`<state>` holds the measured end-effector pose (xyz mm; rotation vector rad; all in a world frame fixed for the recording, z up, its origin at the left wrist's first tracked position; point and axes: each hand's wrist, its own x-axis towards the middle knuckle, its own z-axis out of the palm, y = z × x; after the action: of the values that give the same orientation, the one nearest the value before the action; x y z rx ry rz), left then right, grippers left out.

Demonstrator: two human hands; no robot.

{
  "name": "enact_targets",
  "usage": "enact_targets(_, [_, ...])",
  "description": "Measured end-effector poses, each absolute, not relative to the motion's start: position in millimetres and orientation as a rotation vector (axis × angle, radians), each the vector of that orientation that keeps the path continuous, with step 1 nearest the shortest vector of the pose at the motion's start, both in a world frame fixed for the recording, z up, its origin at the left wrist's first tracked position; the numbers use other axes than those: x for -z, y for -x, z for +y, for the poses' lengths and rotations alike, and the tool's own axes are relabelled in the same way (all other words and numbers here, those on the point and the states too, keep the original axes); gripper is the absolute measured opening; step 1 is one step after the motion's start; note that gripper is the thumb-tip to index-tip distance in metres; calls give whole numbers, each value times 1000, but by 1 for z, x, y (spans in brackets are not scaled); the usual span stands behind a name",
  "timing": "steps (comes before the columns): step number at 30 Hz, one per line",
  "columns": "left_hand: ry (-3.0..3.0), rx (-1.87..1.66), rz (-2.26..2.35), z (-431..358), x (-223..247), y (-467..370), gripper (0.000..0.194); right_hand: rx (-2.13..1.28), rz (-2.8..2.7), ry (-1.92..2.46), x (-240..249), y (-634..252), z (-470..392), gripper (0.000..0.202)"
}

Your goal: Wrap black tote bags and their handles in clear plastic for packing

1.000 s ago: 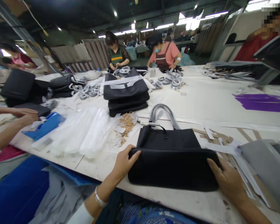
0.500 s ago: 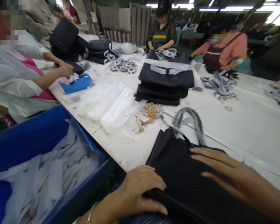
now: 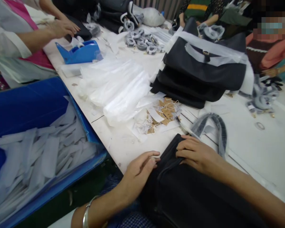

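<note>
A black bag (image 3: pixel 194 193) lies at the table's near edge, its plastic-wrapped handle (image 3: pixel 218 126) arching up behind it. My right hand (image 3: pixel 197 155) rests on the bag's upper edge, fingers bent over the black material and gripping it. At the bag's left side is my left hand (image 3: pixel 140 167), thumb near the forefinger and fingertips by the edge; whether it pinches the material is unclear. Brown tags with white strings (image 3: pixel 166 110) lie just beyond the bag, next to a pile of clear plastic bags (image 3: pixel 118 91).
A blue bin (image 3: pixel 26 104) with translucent strips stands at the left. Stacked black bags (image 3: pixel 204 69), a blue tape dispenser (image 3: pixel 80 52) and wrapped coiled straps (image 3: pixel 142 41) are on the table (image 3: pixel 242 133). Co-workers stand at the left, back and right.
The view has shifted down and closer. My right hand has moved from lying flat on the bag to its upper edge, fingers now bent. My left hand has moved up the bag's left side.
</note>
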<state>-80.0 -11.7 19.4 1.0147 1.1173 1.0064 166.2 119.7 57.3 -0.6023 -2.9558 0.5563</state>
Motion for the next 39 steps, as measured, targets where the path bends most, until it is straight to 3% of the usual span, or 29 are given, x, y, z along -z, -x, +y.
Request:
enact_targets(3, [-1095, -834, 984, 7, -4, 68, 38, -476, -2878, 635, -54, -172, 116, 18])
enact_targets(12, [-2062, -456, 875, 64, 7, 41, 26, -362, -2872, 593, -58, -170, 109, 12])
enact_targets(18, [-2443, -478, 914, 82, 30, 15, 18, -246, -2862, 606, -58, -168, 99, 13])
enact_targets(25, [-2432, -551, 1017, 111, 26, -1, 13, -336, -2756, 624, -47, -173, 99, 10])
enact_targets(31, [-2395, -536, 1005, 117, 33, -4, 13, -471, -2838, 699, -46, -179, 112, 25])
enact_targets(37, [-2186, -573, 988, 77, 22, 22, 25, -588, -2892, 807, -48, -182, 129, 39])
enact_targets(39, [-1934, -629, 994, 50, 11, 40, 19, -633, -2860, 811, -47, -181, 134, 40])
